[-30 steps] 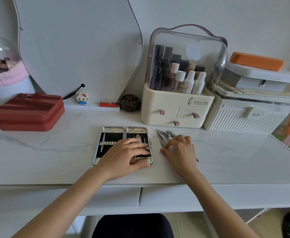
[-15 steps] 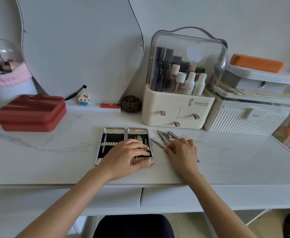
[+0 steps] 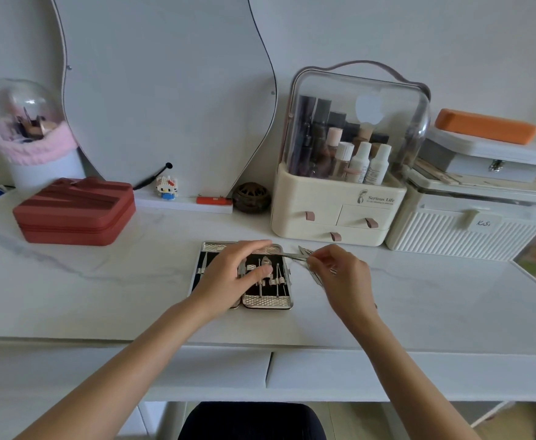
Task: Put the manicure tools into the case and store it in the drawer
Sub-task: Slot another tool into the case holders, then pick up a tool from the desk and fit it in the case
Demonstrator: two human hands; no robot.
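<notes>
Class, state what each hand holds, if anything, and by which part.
Right hand pinches a slim metal manicure tool near one end. Left hand holds nothing, above the open case.

- The open case (image 3: 268, 301) lies on the table (image 3: 101, 296) right before me, my left hand (image 3: 228, 277) over its middle.
- Loose manicure tools (image 3: 304, 253) lie just right of the case, under my right hand (image 3: 339, 274).
- Behind them stands the cosmetics organizer (image 3: 339, 204), a ribbed box (image 3: 469, 230) to its right.
- A zipped box (image 3: 76, 211) sits far left; the mirror (image 3: 165, 90) stands behind it.
- Two drawers (image 3: 387, 369) run under the table's front edge.
</notes>
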